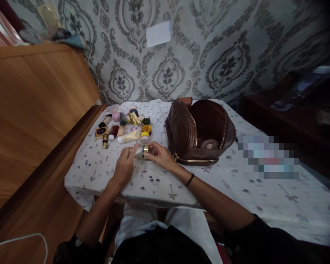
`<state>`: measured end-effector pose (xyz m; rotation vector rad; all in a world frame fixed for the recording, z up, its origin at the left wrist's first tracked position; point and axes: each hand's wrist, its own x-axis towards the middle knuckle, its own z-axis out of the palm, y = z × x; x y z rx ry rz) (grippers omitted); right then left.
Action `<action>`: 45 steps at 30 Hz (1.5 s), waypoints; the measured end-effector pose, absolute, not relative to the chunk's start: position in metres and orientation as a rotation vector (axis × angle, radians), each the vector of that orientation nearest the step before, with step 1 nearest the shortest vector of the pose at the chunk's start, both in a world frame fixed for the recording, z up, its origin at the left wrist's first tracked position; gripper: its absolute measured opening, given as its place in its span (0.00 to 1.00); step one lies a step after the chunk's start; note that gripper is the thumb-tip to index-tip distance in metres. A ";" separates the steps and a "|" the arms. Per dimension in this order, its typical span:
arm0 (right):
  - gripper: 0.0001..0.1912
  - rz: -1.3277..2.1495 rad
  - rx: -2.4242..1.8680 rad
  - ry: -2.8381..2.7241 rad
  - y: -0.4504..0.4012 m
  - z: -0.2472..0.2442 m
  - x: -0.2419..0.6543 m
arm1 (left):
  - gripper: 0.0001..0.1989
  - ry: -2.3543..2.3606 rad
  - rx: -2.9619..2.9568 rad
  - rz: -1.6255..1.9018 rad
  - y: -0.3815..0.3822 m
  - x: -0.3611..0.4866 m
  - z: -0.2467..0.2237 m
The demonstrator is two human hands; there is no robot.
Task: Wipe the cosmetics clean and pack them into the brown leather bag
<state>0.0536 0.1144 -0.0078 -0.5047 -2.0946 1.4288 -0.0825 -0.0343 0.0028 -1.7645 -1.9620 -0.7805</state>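
Note:
Between my hands, a small round jar with a gold band (145, 150) is gripped by the fingers of my right hand (161, 157). My left hand (125, 164) is just left of the jar, fingers bent with the index finger pointing up; whether it holds anything is hidden. Behind it lies a cream tube (129, 136), beside a yellow-lidded jar (145, 137) and an amber jar (146, 129). Several small cosmetics stand and lie close together, among them a dark red bottle (113, 132) and a gold compact box (101, 132).
An open brown leather bag (181, 128) stands right of my hands on the patterned white cloth (165, 190). A blurred-out item (269, 157) lies farther right. A wooden cabinet (38, 80) borders the left side, and a patterned wall (167, 73) rises behind.

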 end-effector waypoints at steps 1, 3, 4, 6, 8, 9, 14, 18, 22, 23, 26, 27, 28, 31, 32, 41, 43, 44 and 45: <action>0.23 1.428 -0.506 -2.094 0.115 -0.008 0.054 | 0.25 -1.975 -1.738 -0.811 -0.033 -0.085 0.004; 0.23 1.424 -0.509 -2.091 0.115 -0.009 0.054 | 0.19 -2.013 -1.699 -0.845 -0.031 -0.088 0.008; 0.23 1.423 -0.506 -2.091 0.116 -0.009 0.054 | 0.16 -2.034 -1.698 -0.833 -0.030 -0.088 0.009; 0.25 1.431 -0.488 -2.097 0.116 -0.011 0.055 | 0.14 -2.066 -1.720 -0.759 -0.028 -0.087 0.014; 0.29 1.447 -0.443 -2.098 0.118 -0.014 0.055 | 0.15 -2.082 -1.720 -0.676 -0.028 -0.085 0.017; 0.30 1.451 -0.417 -2.092 0.118 -0.017 0.054 | 0.15 -2.093 -1.705 -0.639 -0.028 -0.083 0.019; 0.30 1.444 -0.364 -2.047 0.122 -0.028 0.051 | 0.17 -2.204 -1.626 -0.435 -0.032 -0.077 0.023; 0.32 1.434 -0.401 -2.068 0.122 -0.027 0.052 | 0.18 -2.244 -1.621 -0.307 -0.035 -0.075 0.022; 0.32 1.440 -0.418 -2.095 0.120 -0.020 0.054 | 0.19 -2.242 -1.627 -0.231 -0.036 -0.073 0.019; 0.31 1.439 -0.417 -2.100 0.120 -0.018 0.055 | 0.20 -2.241 -1.630 -0.219 -0.036 -0.073 0.018; 0.26 1.417 -0.443 -2.114 0.119 -0.013 0.056 | 0.20 -2.235 -1.640 -0.210 -0.038 -0.072 0.017; 0.26 1.409 -0.457 -2.127 0.119 -0.011 0.057 | 0.20 -2.230 -1.642 -0.210 -0.039 -0.072 0.018; 0.25 1.408 -0.468 -2.145 0.118 -0.010 0.057 | 0.20 -2.225 -1.644 -0.207 -0.040 -0.072 0.019; 0.24 1.421 -0.461 -2.210 0.116 -0.006 0.059 | 0.20 -2.220 -1.644 -0.186 -0.044 -0.071 0.024; 0.23 1.413 -0.448 -2.230 0.115 -0.005 0.059 | 0.20 -2.221 -1.647 -0.179 -0.046 -0.071 0.026; 0.19 1.171 -0.350 -2.249 0.117 -0.006 0.059 | 0.19 -2.253 -1.696 -0.159 -0.045 -0.068 0.034; 0.28 1.249 -0.311 -2.248 0.119 -0.008 0.060 | 0.20 -2.259 -1.698 -0.155 -0.043 -0.068 0.036; 0.33 1.294 -0.287 -2.250 0.119 -0.008 0.061 | 0.20 -2.260 -1.704 -0.148 -0.042 -0.068 0.037; 0.36 1.340 -0.263 -2.247 0.119 -0.008 0.062 | 0.20 -2.259 -1.714 -0.137 -0.041 -0.069 0.038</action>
